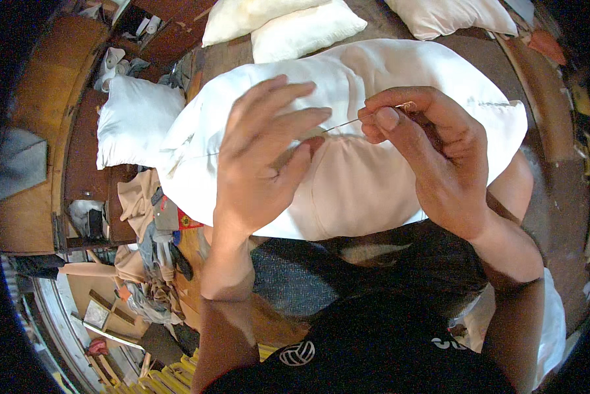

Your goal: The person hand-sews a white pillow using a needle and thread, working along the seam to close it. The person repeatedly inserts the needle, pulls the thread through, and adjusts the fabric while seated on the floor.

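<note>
The pillow (364, 187) is smooth, matt cloth — the needle (343, 125) looks metal — the cabinet (42, 79), wood.

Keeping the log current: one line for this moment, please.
right hand: pinching thin needle-like item | left hand: open, fingers apart | white cushion: beneath both hands

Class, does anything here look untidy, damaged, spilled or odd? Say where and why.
The heap of cloth at the lower left looks untidy, lying crumpled rather than folded. The large white pillow has a puckered-looking seam at its right end; whether that is damage, I cannot tell. Nothing looks spilled.
</note>
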`<state>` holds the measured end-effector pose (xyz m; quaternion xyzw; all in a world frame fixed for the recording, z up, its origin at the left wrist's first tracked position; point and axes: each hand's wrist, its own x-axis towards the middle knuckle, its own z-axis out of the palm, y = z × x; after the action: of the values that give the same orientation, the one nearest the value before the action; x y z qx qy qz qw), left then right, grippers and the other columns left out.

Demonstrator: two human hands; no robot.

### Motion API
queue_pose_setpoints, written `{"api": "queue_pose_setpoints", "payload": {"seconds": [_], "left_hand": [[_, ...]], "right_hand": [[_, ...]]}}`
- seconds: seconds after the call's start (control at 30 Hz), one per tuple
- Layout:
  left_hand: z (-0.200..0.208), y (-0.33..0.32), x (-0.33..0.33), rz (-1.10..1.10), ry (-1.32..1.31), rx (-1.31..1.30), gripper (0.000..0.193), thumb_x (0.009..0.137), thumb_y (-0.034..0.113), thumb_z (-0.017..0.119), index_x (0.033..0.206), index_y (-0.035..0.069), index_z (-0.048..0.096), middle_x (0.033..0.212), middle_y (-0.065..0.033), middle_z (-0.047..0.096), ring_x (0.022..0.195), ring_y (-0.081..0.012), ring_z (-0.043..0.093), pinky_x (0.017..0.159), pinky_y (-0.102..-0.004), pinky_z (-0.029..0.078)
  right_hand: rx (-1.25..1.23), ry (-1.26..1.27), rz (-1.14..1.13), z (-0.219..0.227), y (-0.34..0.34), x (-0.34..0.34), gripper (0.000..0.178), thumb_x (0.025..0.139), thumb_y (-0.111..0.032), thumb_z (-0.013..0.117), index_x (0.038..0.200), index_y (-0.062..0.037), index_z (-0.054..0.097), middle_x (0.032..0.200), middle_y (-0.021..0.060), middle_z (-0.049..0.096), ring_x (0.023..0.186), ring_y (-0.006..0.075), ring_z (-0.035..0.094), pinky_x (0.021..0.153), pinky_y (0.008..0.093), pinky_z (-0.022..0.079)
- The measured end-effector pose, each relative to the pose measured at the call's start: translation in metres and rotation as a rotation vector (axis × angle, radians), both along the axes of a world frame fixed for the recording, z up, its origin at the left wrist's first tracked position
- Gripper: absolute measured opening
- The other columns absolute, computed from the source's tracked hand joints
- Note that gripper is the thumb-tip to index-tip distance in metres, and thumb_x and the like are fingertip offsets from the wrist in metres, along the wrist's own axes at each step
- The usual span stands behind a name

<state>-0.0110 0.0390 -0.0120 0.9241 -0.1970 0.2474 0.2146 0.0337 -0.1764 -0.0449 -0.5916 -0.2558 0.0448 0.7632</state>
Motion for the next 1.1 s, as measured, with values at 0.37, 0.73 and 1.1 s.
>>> {"api": "queue_pose_setpoints", "payload": {"seconds": [0.37, 0.73, 1.1], "left_hand": [[-0.008, 0.004, -0.005, 0.076, 0.021, 0.113, 0.018, 0.076, -0.004, 0.068, 0.092, 0.003, 0.070, 0.105, -0.0114, 0.072, 0.102, -0.0333, 0.066, 0.092, -0.0405, 0.052], [-0.005, 0.004, -0.006, 0.073, 0.016, 0.103, 0.018, 0.074, -0.004, 0.070, 0.090, 0.003, 0.069, 0.102, -0.0101, 0.072, 0.098, -0.0307, 0.067, 0.088, -0.0387, 0.053], [-0.007, 0.005, -0.005, 0.060, 0.041, 0.072, 0.016, 0.076, -0.003, 0.069, 0.091, 0.004, 0.070, 0.102, -0.0118, 0.073, 0.099, -0.0316, 0.068, 0.090, -0.0384, 0.053]], "right_hand": [[-0.098, 0.050, -0.008, -0.015, 0.016, -0.001, 0.019, 0.102, -0.006, 0.057, 0.115, 0.0052, 0.064, 0.109, 0.0126, 0.071, 0.098, 0.0164, 0.069, 0.089, 0.0294, 0.057], [-0.058, 0.004, 0.040, -0.019, 0.015, -0.003, 0.019, 0.103, -0.007, 0.055, 0.116, 0.0052, 0.063, 0.112, 0.0127, 0.070, 0.101, 0.0157, 0.068, 0.091, 0.0288, 0.056], [-0.075, -0.058, 0.019, -0.023, 0.019, -0.002, 0.018, 0.102, -0.009, 0.058, 0.113, 0.0036, 0.065, 0.101, 0.0087, 0.070, 0.092, 0.0115, 0.066, 0.082, 0.0251, 0.053]]}}
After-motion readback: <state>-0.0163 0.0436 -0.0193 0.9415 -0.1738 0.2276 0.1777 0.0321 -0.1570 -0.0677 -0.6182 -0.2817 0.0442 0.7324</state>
